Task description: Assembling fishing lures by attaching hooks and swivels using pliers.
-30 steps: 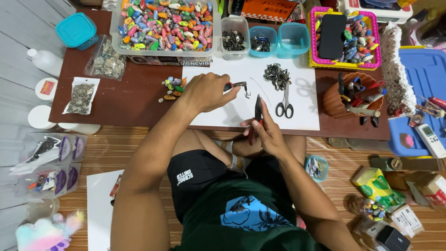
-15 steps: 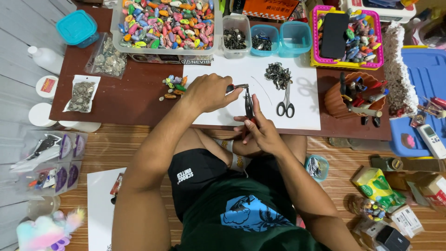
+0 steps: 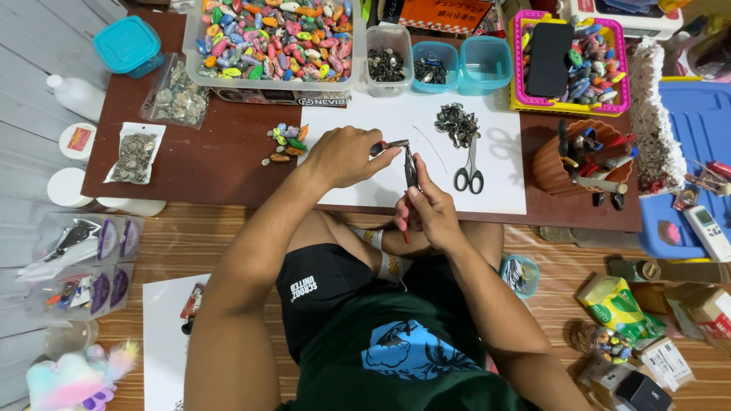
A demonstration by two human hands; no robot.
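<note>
Pliers (image 3: 410,166) partly hidden in right hand (image 3: 431,213); left hand's (image 3: 344,156) item unclear.

Sheet of paper (image 3: 381,114) laid on low table (image 3: 221,164), scissors (image 3: 470,169) on it right of both hands, pile of metal hooks (image 3: 456,122) behind scissors, bin of fishing lures (image 3: 270,38) set behind left hand (image 3: 346,156), pliers (image 3: 410,166) held above right hand (image 3: 426,213), tool cup (image 3: 567,164) at right.

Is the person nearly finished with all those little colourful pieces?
Not nearly. A few colourful pieces lie on the table, apart from the rest. Right now the left hand and right hand each grip pliers over the white sheet; what they pinch is too small to see. The big tub is heaped full.
</note>
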